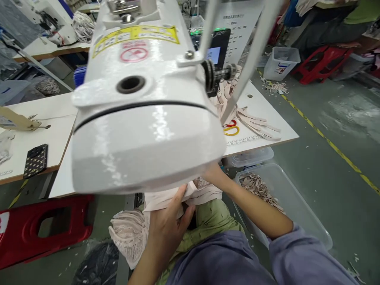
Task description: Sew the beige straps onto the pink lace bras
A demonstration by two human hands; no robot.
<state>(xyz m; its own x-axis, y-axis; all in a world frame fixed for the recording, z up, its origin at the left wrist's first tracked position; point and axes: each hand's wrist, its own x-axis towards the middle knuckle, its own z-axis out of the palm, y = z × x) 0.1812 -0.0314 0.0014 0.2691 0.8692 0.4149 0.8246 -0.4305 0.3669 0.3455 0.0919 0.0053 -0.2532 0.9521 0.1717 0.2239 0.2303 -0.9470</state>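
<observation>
A white sewing machine head (148, 146) fills the middle of the view and hides the needle area. Below its front edge lies a pale pink fabric piece (162, 199) with a lace part, draped toward my lap. My left hand (166, 221) is on this fabric, a finger stretched across the top and the thumb by the near edge, the cloth gripped between them. My right hand (212, 174) reaches in from the right at the fabric's far side; its fingers are hidden behind the machine head. A bundle of pale pink lace pieces (130, 233) hangs left of my left hand.
On the white table's right side are pale fabric strips (257, 124), yellow-and-red-handled scissors (232, 130) and a ruler (243, 140). A clear bin (292, 198) with scraps stands below. At left are a phone (36, 161) and a red stool (44, 229).
</observation>
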